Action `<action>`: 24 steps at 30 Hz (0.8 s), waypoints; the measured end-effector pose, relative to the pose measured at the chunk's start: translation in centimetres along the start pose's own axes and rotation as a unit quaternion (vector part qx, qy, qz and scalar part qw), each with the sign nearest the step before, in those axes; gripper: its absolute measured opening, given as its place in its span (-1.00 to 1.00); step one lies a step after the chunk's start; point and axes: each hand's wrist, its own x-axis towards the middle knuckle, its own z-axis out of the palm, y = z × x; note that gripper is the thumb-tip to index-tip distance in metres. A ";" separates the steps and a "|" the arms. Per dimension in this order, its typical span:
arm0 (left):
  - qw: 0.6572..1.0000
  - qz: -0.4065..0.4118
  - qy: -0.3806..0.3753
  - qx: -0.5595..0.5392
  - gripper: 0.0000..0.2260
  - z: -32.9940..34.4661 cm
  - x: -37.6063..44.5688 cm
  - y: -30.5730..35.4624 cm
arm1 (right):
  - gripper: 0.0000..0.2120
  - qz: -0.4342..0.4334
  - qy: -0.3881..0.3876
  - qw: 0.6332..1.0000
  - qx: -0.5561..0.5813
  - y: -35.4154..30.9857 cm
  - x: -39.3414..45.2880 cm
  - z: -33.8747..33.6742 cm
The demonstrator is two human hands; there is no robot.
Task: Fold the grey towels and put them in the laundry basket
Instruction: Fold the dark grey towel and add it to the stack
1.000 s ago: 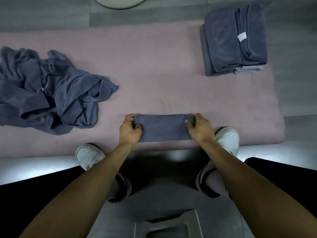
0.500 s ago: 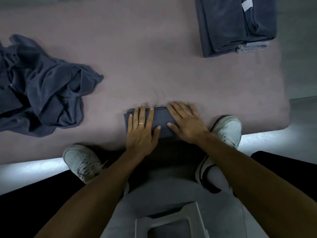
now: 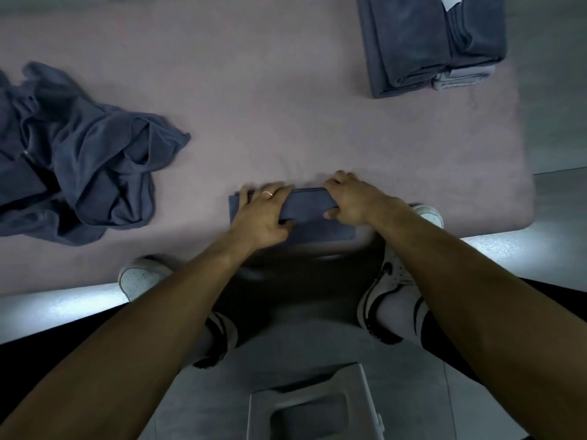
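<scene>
I find no legible text, brand, number or sign. The white tag (image 3: 448, 0) on the stack of folded towels (image 3: 422, 46) shows no readable print. The dark curved mark on my right shoe (image 3: 392, 281) carries no lettering.

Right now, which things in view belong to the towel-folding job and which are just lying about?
Part of the job:
- folded towel, gripped by left hand and right hand
- unfolded towel heap
- folded towel stack
- pink mat used as the work surface

Just lying about:
- grey stool
- white shoes

No laundry basket shows.
</scene>
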 end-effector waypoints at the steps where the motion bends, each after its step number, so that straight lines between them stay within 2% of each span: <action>1: 0.999 0.018 -0.027 0.001 -0.31 -0.5 0.7 0.0 | -0.43 0.010 0.001 1.000 0.000 -0.3 0.1 -0.2; 4: 0.995 0.011 -0.098 0.019 -0.26 -1.4 2.3 0.2 | -0.45 0.029 0.011 1.000 0.000 -1.1 0.1 -0.3; 8: 0.991 0.013 -0.117 0.065 -0.28 -1.3 2.8 1.7 | -0.50 0.041 0.025 0.998 0.046 -1.3 -1.1 0.8; 13: 0.995 0.032 -0.089 0.028 -0.46 -2.1 0.9 1.6 | -0.52 0.007 0.079 0.996 0.035 -2.0 -3.8 0.4; 16: 0.996 0.043 -0.071 0.038 -0.36 -3.4 -1.2 1.8 | -0.58 -0.014 0.128 0.992 -0.011 -2.6 -6.0 -0.4; 19: 0.997 0.043 -0.051 0.040 -0.28 -5.6 -3.4 2.2 | -0.62 0.007 0.162 0.985 -0.063 -3.4 -8.4 -2.5; 21: 0.997 0.038 -0.030 0.060 -0.38 -7.6 -4.5 3.0 | -0.59 0.034 0.162 0.980 -0.108 -4.1 -10.1 -4.6; 24: 0.993 0.052 0.051 0.093 -0.58 -10.9 -6.1 4.7 | -0.49 0.056 0.173 0.969 -0.167 -5.6 -12.6 -7.6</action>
